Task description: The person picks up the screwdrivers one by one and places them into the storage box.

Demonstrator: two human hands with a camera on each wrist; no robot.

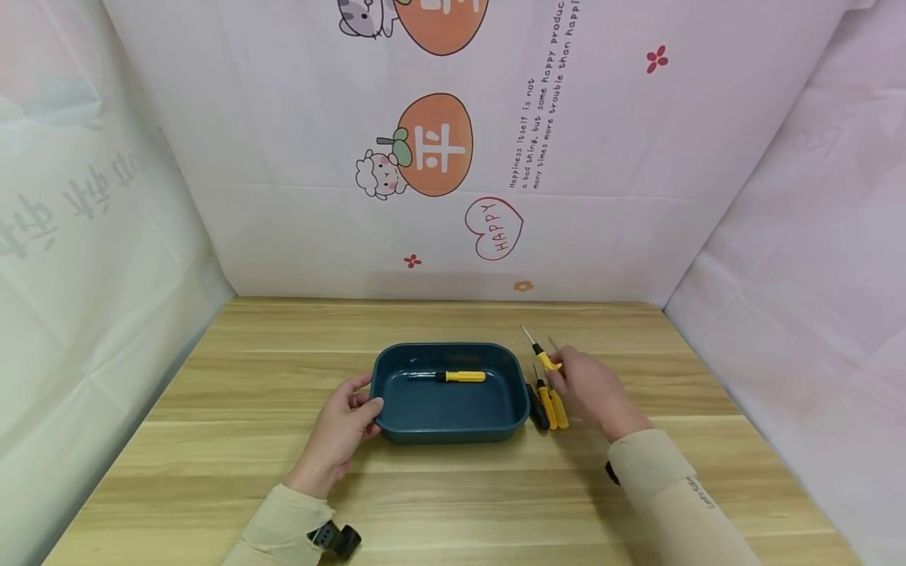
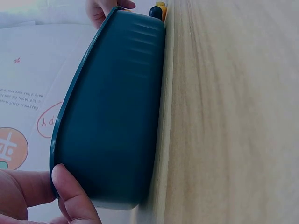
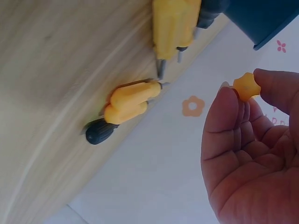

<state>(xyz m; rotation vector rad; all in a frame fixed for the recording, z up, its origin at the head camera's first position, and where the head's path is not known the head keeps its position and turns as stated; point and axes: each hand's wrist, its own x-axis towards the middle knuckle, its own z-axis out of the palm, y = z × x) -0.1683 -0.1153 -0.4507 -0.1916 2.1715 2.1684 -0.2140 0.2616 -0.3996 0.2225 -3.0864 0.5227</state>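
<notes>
A dark teal rectangular tray (image 1: 453,435) sits on the wooden table. Inside it lies a yellow-handled screwdriver (image 1: 463,376) with its shaft pointing left. My left hand (image 1: 338,428) grips the tray's left rim, thumb (image 2: 72,191) outside. To the right of the tray, my right hand (image 1: 589,385) pinches the handle end of another yellow screwdriver (image 3: 246,87) between thumb and fingers, its shaft pointing up and left in the head view. Beside the tray's right wall rest yellow-handled screwdrivers (image 1: 558,409) and a black handle (image 1: 539,409).
In the right wrist view, more yellow handles (image 3: 131,99) and a black handle (image 3: 100,131) lie on the table apart from the first group. A printed white cloth (image 1: 297,220) stands behind the table, with white cloth (image 1: 800,259) at the sides.
</notes>
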